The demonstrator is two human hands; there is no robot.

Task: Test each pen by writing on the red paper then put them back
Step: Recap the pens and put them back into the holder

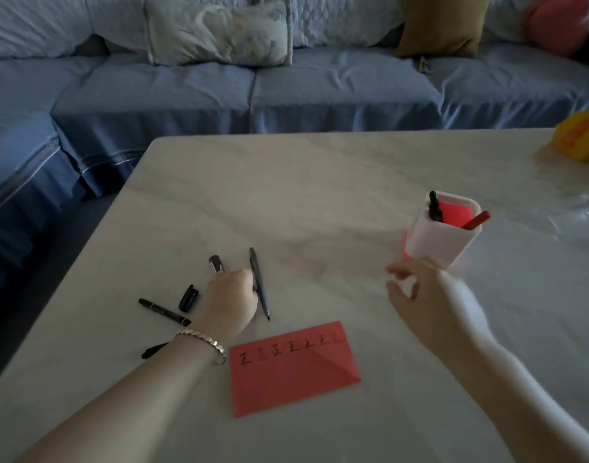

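Grey pen [260, 285] at centre left of the frame, just above the red paper [294, 369]: judged light, stiff, smooth-barrelled, prone to roll, best pinched low on the barrel near the tip. Left hand [231, 295] knuckles-up, fingers curled round its mid-barrel, wrist low over the table [319, 182]. Right hand [423, 295] blurred at centre right, hovering near the white pen holder [436, 242], fingers loosely curled, holding nothing. Black marker [164, 311] and loose cap [189, 298] lying further left
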